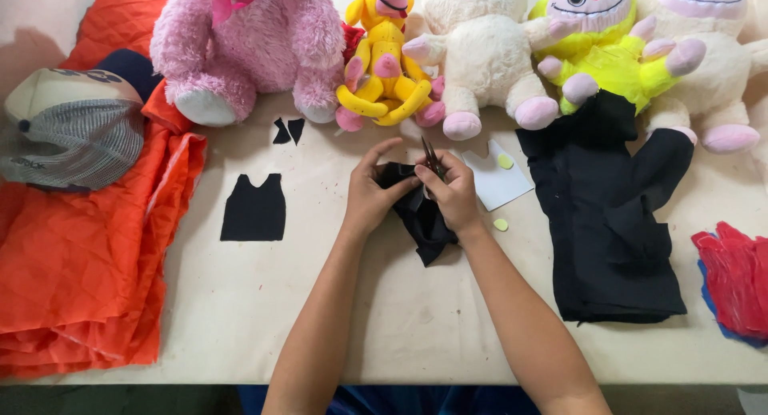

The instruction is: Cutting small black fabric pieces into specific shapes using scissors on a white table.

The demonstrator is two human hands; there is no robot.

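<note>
The small black fabric piece (422,215) sits bunched between my hands at the middle of the cream table (320,319), its loose tail drooping toward me. I judge it light, limp and quick to fold on itself, so it needs pinching close to the cut line, taut between thumb and fingers, not by the floppy end. My left hand (370,192) is closed on its upper edge, thumb and fingers pinching the cloth. My right hand (456,192) is wrapped around small dark scissors (432,157), blades pointing up and away from me, right at the cloth's edge.

Just right of my hands lies a white vest-shaped paper pattern (496,177) with a pale green dot on it and another green dot (501,224) beside it. Left lies a cut black vest shape (254,208), with two black scraps (288,130) above. A larger folded black cloth (612,223) lies to the right, red material (736,275) at the edge. Orange quilted fabric (88,247) and a mesh cap (72,131) fill the left; its small label is too small to make out. Plush toys line the back: pink (256,43), yellow (384,63), cream (480,55), neon-yellow (600,47).
</note>
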